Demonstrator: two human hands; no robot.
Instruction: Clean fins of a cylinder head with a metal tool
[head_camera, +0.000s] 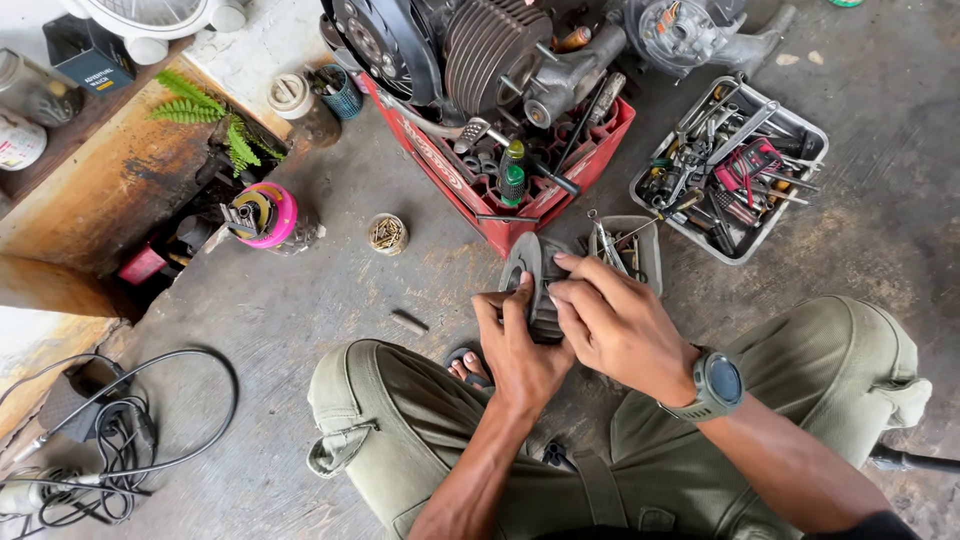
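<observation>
Both of my hands hold one dark grey round metal part in front of my knees, above the concrete floor. My left hand grips its lower left side with the thumb pressed on the rim. My right hand, with a dark watch on the wrist, wraps the part's right side, fingers over its top edge. Just beyond it sits a red plastic crate carrying a finned engine.
A grey tray full of several tools stands at the right, with a smaller grey tray beside my right hand. A small tin of screws, a pink tub and a loose bolt lie left. Cables coil at bottom left.
</observation>
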